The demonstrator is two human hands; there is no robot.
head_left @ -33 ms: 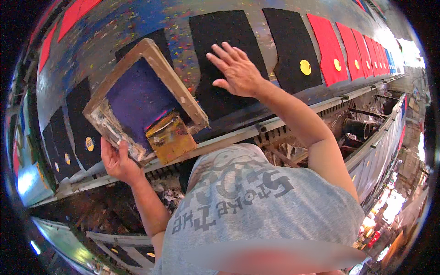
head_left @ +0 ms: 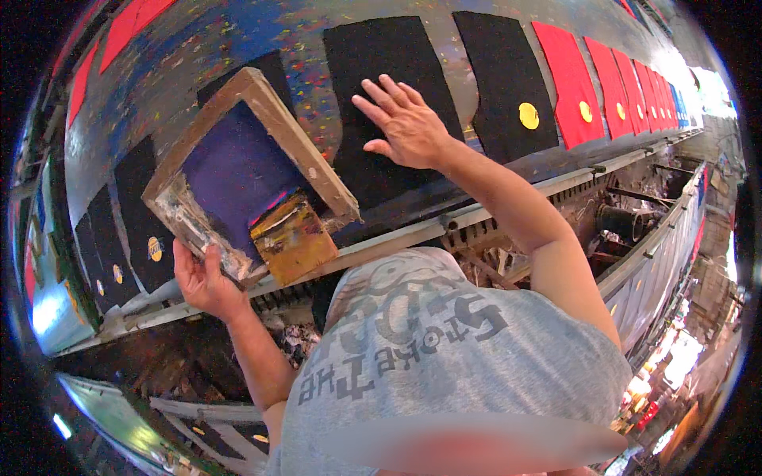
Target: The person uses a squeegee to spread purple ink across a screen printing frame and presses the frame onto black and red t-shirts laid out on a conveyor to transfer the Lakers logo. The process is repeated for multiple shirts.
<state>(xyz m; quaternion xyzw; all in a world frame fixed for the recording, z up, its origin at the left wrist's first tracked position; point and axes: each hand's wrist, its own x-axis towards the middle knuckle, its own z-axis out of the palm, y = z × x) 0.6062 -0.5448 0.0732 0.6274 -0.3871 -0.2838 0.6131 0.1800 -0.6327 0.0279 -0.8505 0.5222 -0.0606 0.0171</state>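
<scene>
My left hand [head_left: 208, 279] grips the near-left corner of a wooden screen-printing frame [head_left: 298, 147], its thumb on top and fingers round the side. The frame is tilted, with purple mesh [head_left: 238, 159] stretched across it. A paint-stained, yellowish-brown squeegee [head_left: 295, 244] leans inside against its near edge. To the right, my right hand [head_left: 409, 127] lies palm down with fingers spread on a black cut fabric piece [head_left: 381, 59]. Part of another black piece [head_left: 252, 73] shows behind the frame, which hides the rest of it.
The long, paint-spattered table [head_left: 190, 59] carries more black pieces [head_left: 508, 71] and a row of red pieces [head_left: 565, 83] with yellow round prints, running off right. A metal rail [head_left: 413, 238] borders its near edge. Another long table [head_left: 635, 278] stands behind me at right.
</scene>
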